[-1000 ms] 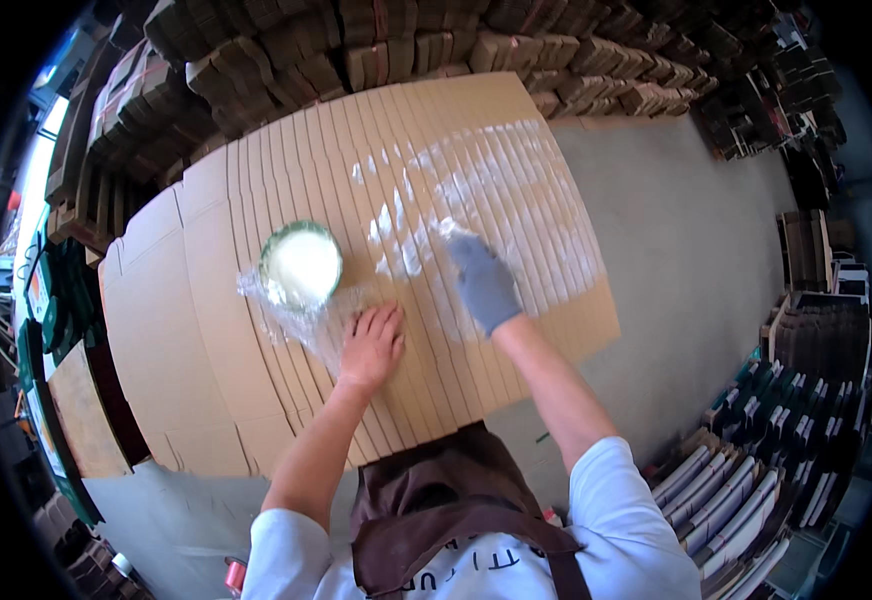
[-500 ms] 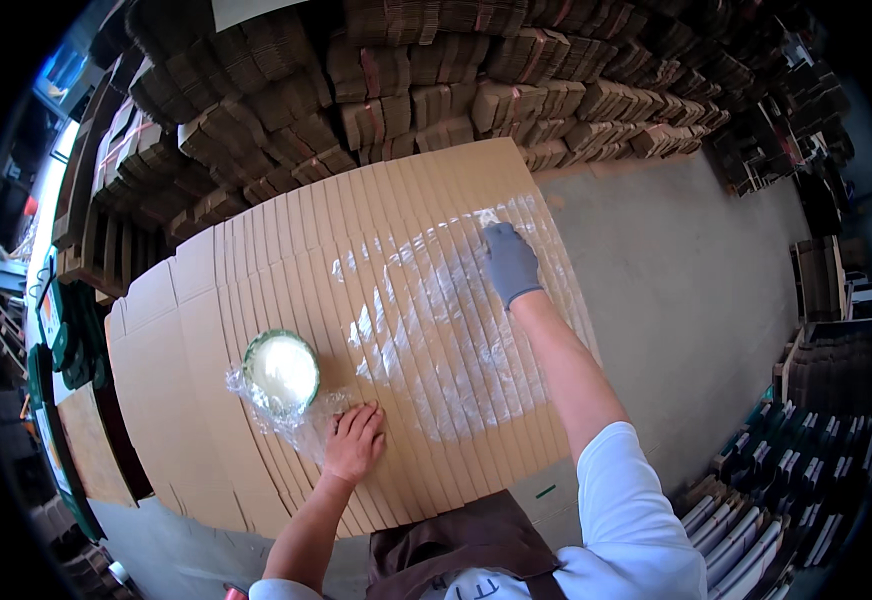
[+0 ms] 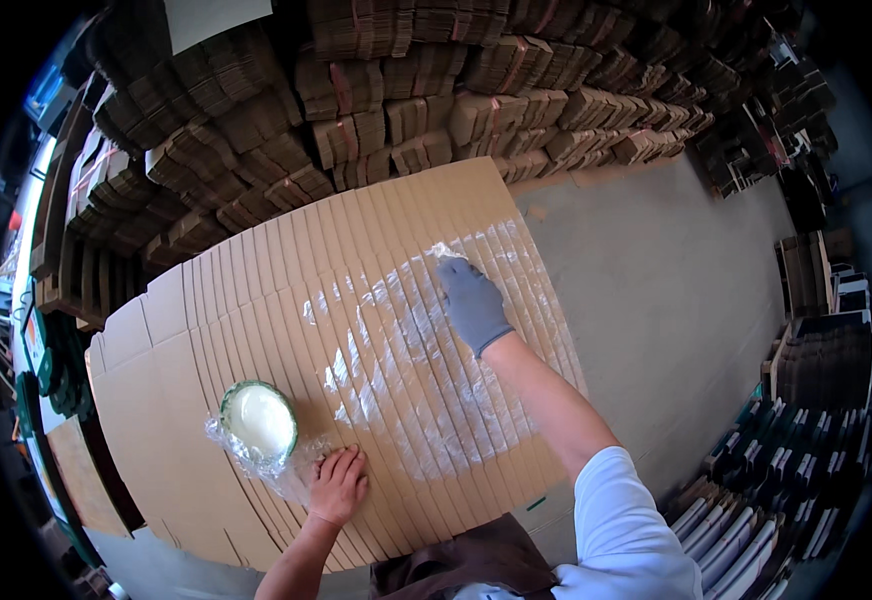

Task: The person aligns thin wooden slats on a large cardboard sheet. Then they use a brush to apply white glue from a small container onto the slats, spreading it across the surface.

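Observation:
A broad layer of overlapping brown cardboard sheets (image 3: pixel 156 420) lies in front of me, its strips fanned out in narrow steps. Streaks of wet white paste (image 3: pixel 426 350) cover the right part. My right hand (image 3: pixel 474 305), in a grey glove, is closed on something hidden under its fingers, at the far edge of the smear. A white lump (image 3: pixel 443 250) shows just past the fingertips. My bare left hand (image 3: pixel 338 487) lies flat on the near strips, beside crumpled clear plastic film (image 3: pixel 291 475). Above it, a round green-rimmed tub (image 3: pixel 259 420) of white paste stands on the cardboard.
Bundled stacks of brown cardboard (image 3: pixel 426 110) rise along the far side. Grey concrete floor (image 3: pixel 656 300) stretches to the right. Dark racks with pale-edged panels (image 3: pixel 786 470) stand at the lower right, and a wooden pallet (image 3: pixel 71 270) at the far left.
My gloved right hand has moved left across the pasted strips, staying near the far edge of the smear. The left hand keeps its place by the film; the whole view has shifted slightly.

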`<state>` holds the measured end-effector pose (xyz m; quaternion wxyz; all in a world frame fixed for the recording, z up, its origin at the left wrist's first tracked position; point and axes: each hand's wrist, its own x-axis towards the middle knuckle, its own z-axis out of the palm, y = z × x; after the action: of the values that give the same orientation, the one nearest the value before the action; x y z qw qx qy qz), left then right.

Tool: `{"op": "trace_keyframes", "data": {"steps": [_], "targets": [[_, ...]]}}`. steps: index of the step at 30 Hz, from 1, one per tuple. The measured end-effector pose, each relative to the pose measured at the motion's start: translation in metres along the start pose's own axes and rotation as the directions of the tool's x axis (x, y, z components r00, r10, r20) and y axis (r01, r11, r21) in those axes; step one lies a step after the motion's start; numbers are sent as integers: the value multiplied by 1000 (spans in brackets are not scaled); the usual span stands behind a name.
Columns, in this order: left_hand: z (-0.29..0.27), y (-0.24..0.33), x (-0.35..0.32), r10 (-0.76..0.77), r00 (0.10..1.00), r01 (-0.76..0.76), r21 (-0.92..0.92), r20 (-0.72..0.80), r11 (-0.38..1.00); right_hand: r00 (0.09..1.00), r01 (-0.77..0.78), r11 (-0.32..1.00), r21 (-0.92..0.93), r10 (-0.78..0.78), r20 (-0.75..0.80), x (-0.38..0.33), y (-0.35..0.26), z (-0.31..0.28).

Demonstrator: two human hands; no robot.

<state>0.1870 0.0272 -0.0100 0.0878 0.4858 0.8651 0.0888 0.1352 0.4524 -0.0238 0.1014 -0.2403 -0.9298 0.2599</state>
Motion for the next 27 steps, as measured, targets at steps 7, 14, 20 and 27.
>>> {"op": "trace_keyframes", "data": {"steps": [7, 14, 20, 27], "targets": [[4, -1, -1, -10, 1000, 10, 1, 17, 1000, 994, 73, 988, -133, -84, -76, 11, 15, -13], [3, 0, -3, -2, 1000, 2, 1, 31, 1000, 984, -173, 961, -215, 159, -82, 35, 61, -56], [0, -1, 0, 12, 1000, -12, 16, 3, 1000, 996, 76, 982, -171, -82, -30, 21, 34, -45], [1, -2, -3, 12, 1000, -12, 13, -11, 1000, 997, 41, 973, -228, -54, -53, 29, 47, -42]]}}
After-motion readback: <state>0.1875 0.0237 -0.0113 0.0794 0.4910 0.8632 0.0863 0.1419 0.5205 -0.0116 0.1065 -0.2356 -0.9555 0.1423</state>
